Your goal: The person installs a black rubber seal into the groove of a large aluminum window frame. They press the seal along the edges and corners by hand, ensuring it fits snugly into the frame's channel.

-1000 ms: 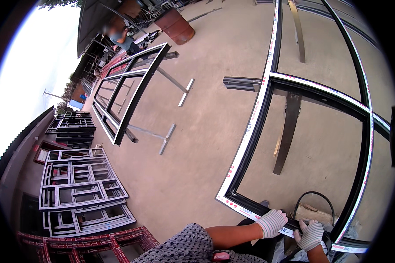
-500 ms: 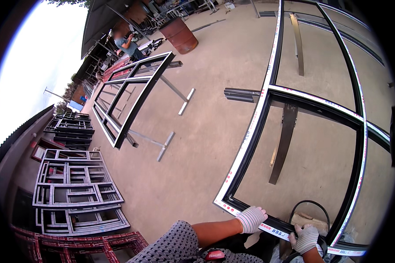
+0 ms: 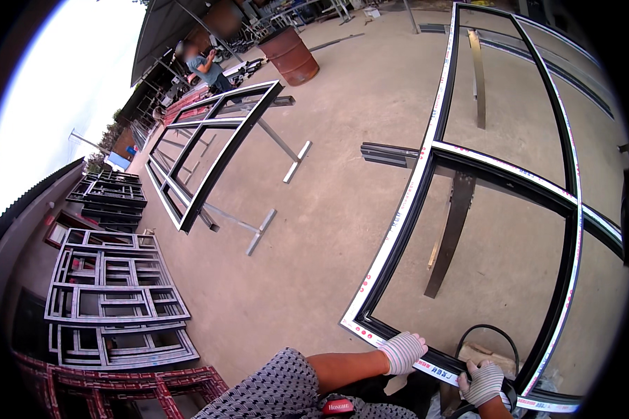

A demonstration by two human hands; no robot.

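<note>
A large window frame (image 3: 393, 237), black inside with white printed film on its faces, fills the right side. My left hand (image 3: 403, 353), in a striped fingerless glove, wraps its fingers over the near rail. Farther right along that rail, my right hand (image 3: 483, 383), gloved alike, is closed with its thumb against the black inner edge; anything pinched there is hidden. A thin black strip or cable (image 3: 488, 326) loops up just beyond the right hand, over a wooden block (image 3: 488, 355).
Left of me, another dark frame (image 3: 225, 157) rests on metal stands (image 3: 262, 232). Stacked frames (image 3: 112, 286) and red-wrapped frames (image 3: 119, 380) line the left side. A rusty drum (image 3: 290, 57) and a person (image 3: 206, 68) are farther back. Dark bars (image 3: 388, 154) jut from beneath my frame.
The view has shifted slightly, moving the background a little. Both hands keep nearly the same places on the near rail.
</note>
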